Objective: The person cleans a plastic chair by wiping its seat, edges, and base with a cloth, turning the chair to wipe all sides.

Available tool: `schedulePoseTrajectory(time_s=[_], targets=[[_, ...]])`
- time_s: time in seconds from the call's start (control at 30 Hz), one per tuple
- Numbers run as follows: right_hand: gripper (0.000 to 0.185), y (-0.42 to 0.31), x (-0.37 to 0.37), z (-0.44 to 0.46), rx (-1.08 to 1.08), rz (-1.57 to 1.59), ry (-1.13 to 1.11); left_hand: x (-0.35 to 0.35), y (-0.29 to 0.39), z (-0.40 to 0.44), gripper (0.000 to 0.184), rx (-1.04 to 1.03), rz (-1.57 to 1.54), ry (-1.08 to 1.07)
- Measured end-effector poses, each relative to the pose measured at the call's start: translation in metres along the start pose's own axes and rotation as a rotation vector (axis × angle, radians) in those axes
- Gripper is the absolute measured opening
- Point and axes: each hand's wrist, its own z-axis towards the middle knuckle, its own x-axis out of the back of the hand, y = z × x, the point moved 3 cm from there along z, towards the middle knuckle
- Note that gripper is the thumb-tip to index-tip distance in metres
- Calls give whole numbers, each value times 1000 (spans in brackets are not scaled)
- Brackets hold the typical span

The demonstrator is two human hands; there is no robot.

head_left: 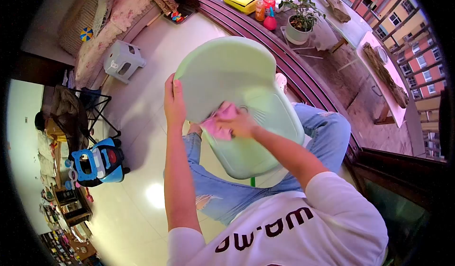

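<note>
One pale-green moulded plastic chair seat [258, 124], at twelve o'clock from the torso [279, 233], looks light, stiff and slippery, best held by its rim [227, 39], which the left hand [176, 106] grips narrowly at nine o'clock, the right hand [241, 124] bunching a soft pink cloth [221, 124] towards eight

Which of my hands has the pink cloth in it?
Your right hand: it holds the pink cloth against the pale green plastic chair. Your left hand has no cloth and grips the chair's edge.

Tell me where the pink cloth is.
In the head view, the pink cloth is in the right hand, against the left side of the green chair.
</note>
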Motion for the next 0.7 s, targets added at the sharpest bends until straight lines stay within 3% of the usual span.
schedulePoseTrajectory(time_s=[0.1,0.3,0.37,0.4,0.47,0.57,0.63,0.67,0.7], targets=[[42,64,24,-41,-150,33,242,0,-3,-1,48,-20,-30,-3],[47,96,74,-142,-426,-199,517,-2,-1,1,48,-38,-50,21],[45,115,69,-169,-1110,353,406,-2,-2,0,48,-51,-59,21],[45,117,70,-172,-1111,351,410,-2,0,0,48,-44,-58,27],[49,123,76,-175,-1044,781,815,-2,0,0,47,-39,-59,35],[48,94,119,-138,-830,849,964,0,-6,3,51,30,-116,11],[49,41,173,-92,-490,727,1136,-1,-7,3,60,88,-377,-44],[53,16,192,-71,-247,540,1181,2,-7,3,60,87,-372,-39],[61,-5,201,-49,-167,214,1089,3,-6,2,66,102,-445,-74]])
